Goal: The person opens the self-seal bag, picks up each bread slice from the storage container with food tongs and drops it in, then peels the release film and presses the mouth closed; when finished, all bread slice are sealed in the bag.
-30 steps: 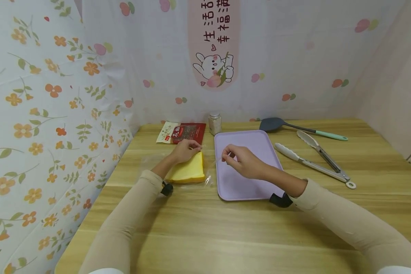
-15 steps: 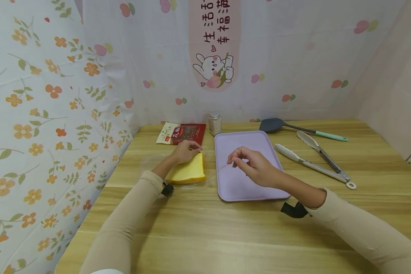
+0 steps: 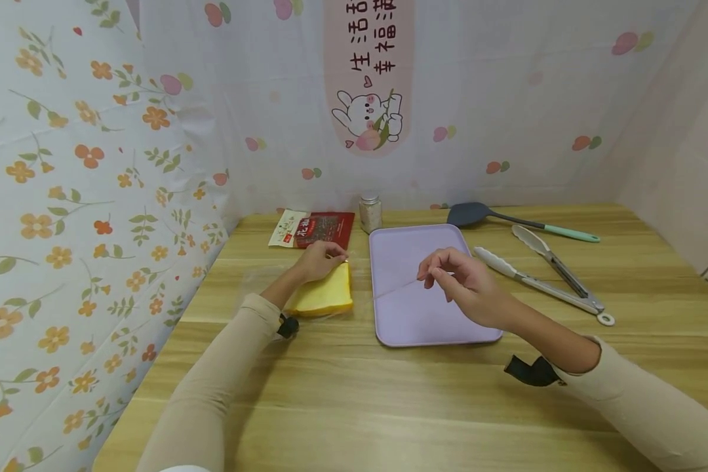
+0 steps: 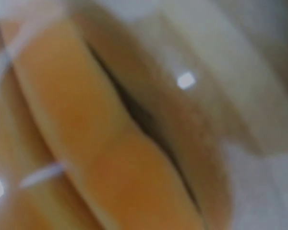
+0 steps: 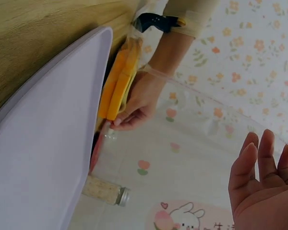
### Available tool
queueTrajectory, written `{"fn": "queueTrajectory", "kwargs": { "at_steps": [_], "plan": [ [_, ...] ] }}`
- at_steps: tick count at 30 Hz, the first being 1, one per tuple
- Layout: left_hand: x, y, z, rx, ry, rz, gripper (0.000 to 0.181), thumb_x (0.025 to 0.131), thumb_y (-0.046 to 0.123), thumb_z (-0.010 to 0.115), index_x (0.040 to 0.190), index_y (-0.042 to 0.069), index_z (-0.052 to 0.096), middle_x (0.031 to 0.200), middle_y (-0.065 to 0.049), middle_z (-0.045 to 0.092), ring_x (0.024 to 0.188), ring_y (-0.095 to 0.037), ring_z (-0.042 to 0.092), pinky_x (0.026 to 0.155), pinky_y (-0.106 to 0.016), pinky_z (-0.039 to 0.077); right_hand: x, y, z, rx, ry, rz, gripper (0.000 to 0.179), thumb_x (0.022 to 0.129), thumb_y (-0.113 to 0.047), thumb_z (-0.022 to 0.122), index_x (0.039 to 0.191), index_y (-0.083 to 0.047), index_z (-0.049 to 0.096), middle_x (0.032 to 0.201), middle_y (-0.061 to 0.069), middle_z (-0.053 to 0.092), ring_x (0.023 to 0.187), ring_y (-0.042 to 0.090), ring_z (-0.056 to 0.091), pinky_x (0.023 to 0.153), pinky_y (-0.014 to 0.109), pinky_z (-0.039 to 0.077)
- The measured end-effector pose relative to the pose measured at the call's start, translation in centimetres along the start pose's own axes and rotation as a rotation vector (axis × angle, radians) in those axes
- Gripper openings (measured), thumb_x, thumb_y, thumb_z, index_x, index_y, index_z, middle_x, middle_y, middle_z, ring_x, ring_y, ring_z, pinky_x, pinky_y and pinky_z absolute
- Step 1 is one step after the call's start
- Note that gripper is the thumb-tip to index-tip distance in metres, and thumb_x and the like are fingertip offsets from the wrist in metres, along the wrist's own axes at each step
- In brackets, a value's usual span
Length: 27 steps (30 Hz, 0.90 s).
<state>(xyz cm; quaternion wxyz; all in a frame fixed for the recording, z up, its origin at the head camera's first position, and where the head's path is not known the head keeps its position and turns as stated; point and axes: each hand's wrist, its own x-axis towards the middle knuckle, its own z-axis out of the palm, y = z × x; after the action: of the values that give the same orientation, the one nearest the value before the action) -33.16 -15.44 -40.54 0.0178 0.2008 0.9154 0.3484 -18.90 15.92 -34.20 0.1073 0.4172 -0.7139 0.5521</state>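
Note:
Yellow bread slices with orange-brown crusts lie stacked at the left of the table, with clear plastic bag film around them. My left hand rests over the bread's far side, its thumb and fingertips pinching the film by the far right corner. In the right wrist view, the bag's sheet stretches from the bread up to my right hand. That hand pinches the film's edge above the tray. Close, blurred crusts fill the left wrist view, with shiny reflections over them.
Right of the bread lies a lilac tray. Behind stand a red spice packet and a small glass jar. A spatula and metal tongs lie to the right. A patterned curtain borders the left.
My right hand has moved rightward over the tray, drawing the film's edge out with it. My left hand and the bread have stayed in place.

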Motion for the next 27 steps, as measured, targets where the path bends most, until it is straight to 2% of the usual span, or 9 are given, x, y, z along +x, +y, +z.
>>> {"fn": "queueTrajectory", "kwargs": {
  "at_steps": [4,9,13,18,23,27],
  "plan": [
    [0.0,0.0,-0.1,0.004,-0.004,0.000,0.017,0.099,0.013,0.062,0.104,0.003,0.074,0.102,-0.010,0.072,0.099,-0.025,0.064,0.089,-0.038,0.050,-0.8,-0.7,-0.8,0.024,0.032,-0.050,0.018,0.097,0.017,0.043,0.093,0.003,0.054,0.101,0.004,0.063,0.085,0.013,0.061,0.051,0.026,0.044],
    [0.0,0.0,-0.1,0.012,-0.013,-0.015,0.017,0.099,0.014,0.061,0.104,0.004,0.074,0.103,-0.009,0.072,0.100,-0.025,0.063,0.091,-0.039,0.049,-1.6,-1.4,-2.5,0.052,0.050,-0.047,0.015,0.097,0.017,0.041,0.094,0.007,0.051,0.100,0.006,0.062,0.086,0.015,0.060,0.053,0.025,0.044],
    [0.0,0.0,-0.1,0.018,-0.014,-0.017,0.017,0.099,0.015,0.061,0.104,0.005,0.074,0.103,-0.009,0.072,0.100,-0.025,0.063,0.090,-0.039,0.049,-2.4,-1.7,-4.5,-0.006,0.092,0.018,0.014,0.096,0.018,0.044,0.095,0.008,0.054,0.095,0.003,0.064,0.083,0.012,0.061,0.053,0.024,0.043],
    [0.1,0.0,-0.1,0.026,-0.011,-0.009,0.017,0.099,0.014,0.061,0.105,0.005,0.074,0.103,-0.009,0.072,0.101,-0.025,0.063,0.090,-0.039,0.049,-4.2,-1.3,-7.5,-0.172,0.120,0.154,0.015,0.094,0.016,0.051,0.096,0.004,0.060,0.087,-0.001,0.066,0.079,0.008,0.064,0.052,0.025,0.043],
    [0.1,-0.1,0.0,0.030,-0.019,0.000,0.017,0.099,0.014,0.061,0.106,0.005,0.074,0.103,-0.009,0.072,0.101,-0.024,0.064,0.091,-0.039,0.049,-6.5,-0.2,-10.5,-0.250,0.075,0.288,0.011,0.094,0.011,0.057,0.095,0.001,0.061,0.084,-0.006,0.069,0.073,0.004,0.064,0.049,0.026,0.042],
    [0.1,-0.1,0.0,0.027,-0.024,-0.004,0.017,0.099,0.014,0.061,0.106,0.005,0.074,0.103,-0.009,0.073,0.102,-0.024,0.064,0.091,-0.039,0.049,-8.0,0.6,-12.5,-0.326,0.030,0.345,0.008,0.094,0.008,0.059,0.094,0.000,0.062,0.081,-0.004,0.069,0.067,0.006,0.062,0.049,0.026,0.042]
  ]
}}
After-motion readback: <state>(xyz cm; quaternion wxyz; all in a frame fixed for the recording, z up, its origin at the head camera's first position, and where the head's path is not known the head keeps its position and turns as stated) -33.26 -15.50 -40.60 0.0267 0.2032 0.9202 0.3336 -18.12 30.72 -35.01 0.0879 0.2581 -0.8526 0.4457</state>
